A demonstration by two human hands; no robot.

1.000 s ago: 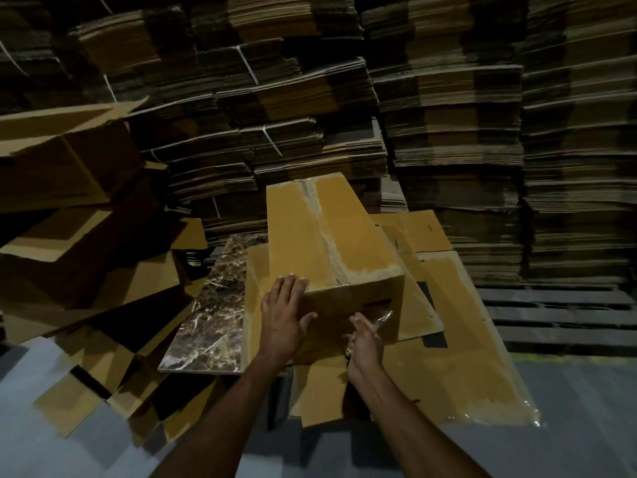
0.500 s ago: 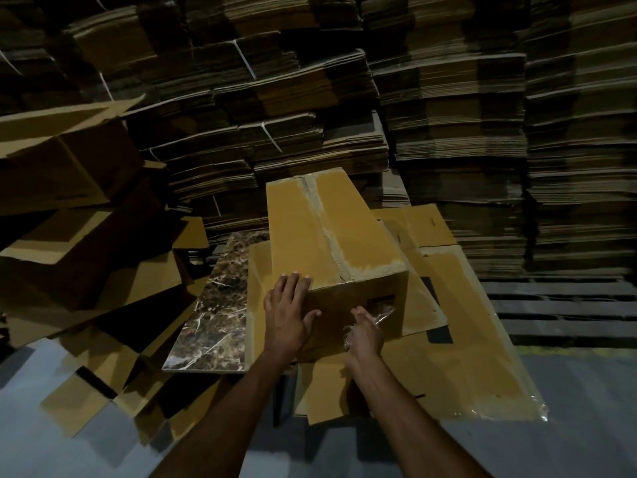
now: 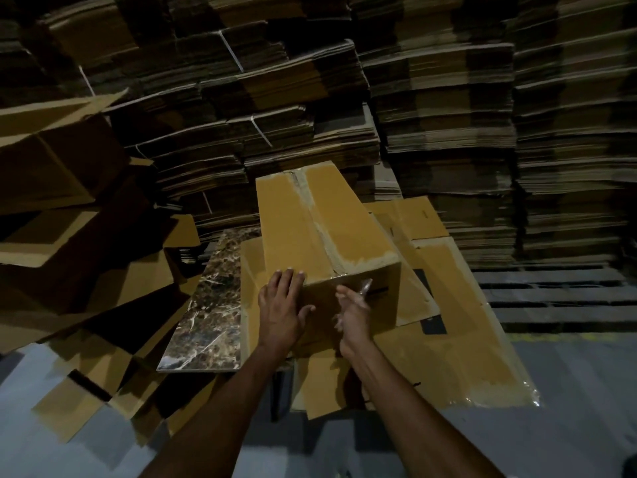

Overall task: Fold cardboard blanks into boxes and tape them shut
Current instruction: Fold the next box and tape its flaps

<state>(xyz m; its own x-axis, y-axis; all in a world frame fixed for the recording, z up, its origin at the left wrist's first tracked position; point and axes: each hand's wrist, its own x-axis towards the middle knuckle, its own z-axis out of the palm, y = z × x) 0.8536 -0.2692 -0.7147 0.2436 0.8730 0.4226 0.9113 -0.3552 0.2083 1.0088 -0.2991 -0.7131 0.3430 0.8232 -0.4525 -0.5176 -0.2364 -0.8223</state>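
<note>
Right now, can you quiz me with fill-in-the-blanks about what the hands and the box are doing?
1. The left hand lies ____ on the box's near corner.
2. The right hand pinches a scrap of clear ____ by the box's front face.
3. The marbled slab lies on the box's ____ side.
Missing: flat; tape; left.

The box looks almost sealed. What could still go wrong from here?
The clear tape end pinched in the right hand looks crumpled. It may stick to itself or wrinkle instead of lying flat on the near face of the box.
The box sits on loose flat blanks, steadied only by the flat left hand. Pulling the tape could make it slide.
</note>
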